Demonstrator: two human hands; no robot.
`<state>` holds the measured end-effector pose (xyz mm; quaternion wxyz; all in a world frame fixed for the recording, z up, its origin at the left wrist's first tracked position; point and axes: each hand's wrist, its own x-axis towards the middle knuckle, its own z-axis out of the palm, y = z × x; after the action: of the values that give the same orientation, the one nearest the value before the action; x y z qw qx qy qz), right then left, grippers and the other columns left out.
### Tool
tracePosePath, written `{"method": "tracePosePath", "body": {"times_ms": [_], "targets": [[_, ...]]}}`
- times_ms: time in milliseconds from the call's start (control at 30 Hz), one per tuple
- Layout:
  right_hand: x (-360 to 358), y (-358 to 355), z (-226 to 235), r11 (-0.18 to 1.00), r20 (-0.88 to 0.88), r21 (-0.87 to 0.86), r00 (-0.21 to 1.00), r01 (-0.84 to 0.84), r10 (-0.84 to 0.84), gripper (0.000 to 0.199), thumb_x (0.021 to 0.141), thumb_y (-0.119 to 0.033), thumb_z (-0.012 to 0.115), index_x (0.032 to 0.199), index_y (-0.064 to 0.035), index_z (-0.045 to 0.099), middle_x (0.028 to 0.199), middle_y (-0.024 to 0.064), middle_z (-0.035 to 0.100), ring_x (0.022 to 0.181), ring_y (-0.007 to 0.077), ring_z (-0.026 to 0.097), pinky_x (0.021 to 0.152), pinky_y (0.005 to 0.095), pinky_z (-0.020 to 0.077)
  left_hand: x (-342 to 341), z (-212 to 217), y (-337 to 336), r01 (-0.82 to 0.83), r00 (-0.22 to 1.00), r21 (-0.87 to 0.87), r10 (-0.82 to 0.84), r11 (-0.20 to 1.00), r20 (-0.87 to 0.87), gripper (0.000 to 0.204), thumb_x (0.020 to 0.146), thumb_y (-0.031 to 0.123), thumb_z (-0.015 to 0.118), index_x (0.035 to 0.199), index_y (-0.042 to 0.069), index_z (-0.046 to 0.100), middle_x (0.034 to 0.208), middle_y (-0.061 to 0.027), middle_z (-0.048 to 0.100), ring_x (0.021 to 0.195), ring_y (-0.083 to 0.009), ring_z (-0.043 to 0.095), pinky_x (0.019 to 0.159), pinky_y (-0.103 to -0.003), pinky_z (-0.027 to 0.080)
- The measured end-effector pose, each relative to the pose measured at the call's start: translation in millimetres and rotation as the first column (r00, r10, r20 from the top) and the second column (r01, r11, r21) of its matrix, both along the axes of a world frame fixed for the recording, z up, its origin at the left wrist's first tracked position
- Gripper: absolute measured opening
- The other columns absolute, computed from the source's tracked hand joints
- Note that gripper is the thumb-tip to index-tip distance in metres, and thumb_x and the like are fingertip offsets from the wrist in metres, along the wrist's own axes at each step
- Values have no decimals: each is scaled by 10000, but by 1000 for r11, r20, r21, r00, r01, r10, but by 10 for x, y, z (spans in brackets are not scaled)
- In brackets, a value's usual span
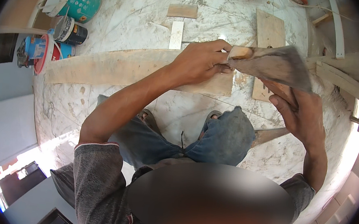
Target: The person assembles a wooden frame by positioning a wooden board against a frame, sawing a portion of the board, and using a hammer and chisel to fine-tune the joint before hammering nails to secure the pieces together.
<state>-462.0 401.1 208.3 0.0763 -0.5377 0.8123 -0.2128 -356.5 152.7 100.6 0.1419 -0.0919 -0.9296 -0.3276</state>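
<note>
Right hand (307, 113), nearest: clasped, it seems, around the wide end of a dark-brown, flat, flaring piece (281, 65) held raised before the knees. Left hand (197, 64): fingers bunched at the piece's narrow end, over the right end of a long, pale-brown wooden board (118, 73); I cannot tell whether they pinch anything. Good practice here, in my judgement, is a firm right grip, the piece turned slowly, and left fingertips kept clear of its edges. Motion blurs the piece, so wood or worn metal remains uncertain; the right fingers are largely hidden behind it. Beyond, it covers part of a pale, slotted wooden plank (270, 28); farther off, the frame cuts a white, narrow strip (337, 30) at the upper right.
</note>
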Motion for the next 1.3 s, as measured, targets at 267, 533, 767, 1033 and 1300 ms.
{"method": "tracePosePath", "body": {"times_ms": [267, 533, 767, 1033, 1300], "targets": [[42, -47, 66, 999, -105, 41, 994, -9, 13, 550, 787, -223, 702, 1297, -156, 504, 846, 92, 625, 723, 263, 636, 615, 362, 505, 43, 65, 13, -61, 995, 63, 55, 996, 82, 219, 786, 217, 699, 964, 101, 648, 1010, -14, 606, 814, -241, 623, 651, -361, 494], [-14, -28, 60, 990, -113, 137, 994, 16, 0, 545, 780, -178, 709, 1287, -148, 513, 955, 135, 648, 834, 288, 651, 675, 365, 520, 4, -6, 4, -8, 998, 67, 5, 998, 55, 145, 794, 220, 691, 903, 124, 683, 1004, 15, 606, 819, -221, 628, 679, -351, 500], [-19, 36, -103, 992, -27, 120, 999, -34, 37, 571, 800, -197, 693, 1320, -124, 467, 951, 135, 644, 816, 322, 636, 681, 397, 516, -16, -33, 4, 19, 996, 67, -25, 998, 83, 159, 803, 201, 682, 932, 107, 687, 1051, -7, 602, 818, -233, 625, 692, -354, 493], [3, 56, -123, 1000, -36, -7, 999, -31, 30, 515, 817, -258, 672, 1282, -119, 498, 846, 129, 633, 708, 303, 633, 614, 383, 506, -4, 4, -5, 9, 993, 112, -22, 994, 118, 197, 803, 201, 684, 935, 57, 661, 1069, -42, 597, 869, -268, 613, 735, -369, 486], [-5, 376, -297, 965, 297, -39, 925, 261, -238, 593, 826, -298, 678, 1320, -54, 458, 1043, 194, 649, 837, 339, 661, 742, 368, 521, -61, 128, 25, -6, 963, 248, -62, 969, 263, 148, 811, 157, 665, 909, 50, 638, 1095, -71, 600, 937, -236, 600, 793, -328, 476]]}}
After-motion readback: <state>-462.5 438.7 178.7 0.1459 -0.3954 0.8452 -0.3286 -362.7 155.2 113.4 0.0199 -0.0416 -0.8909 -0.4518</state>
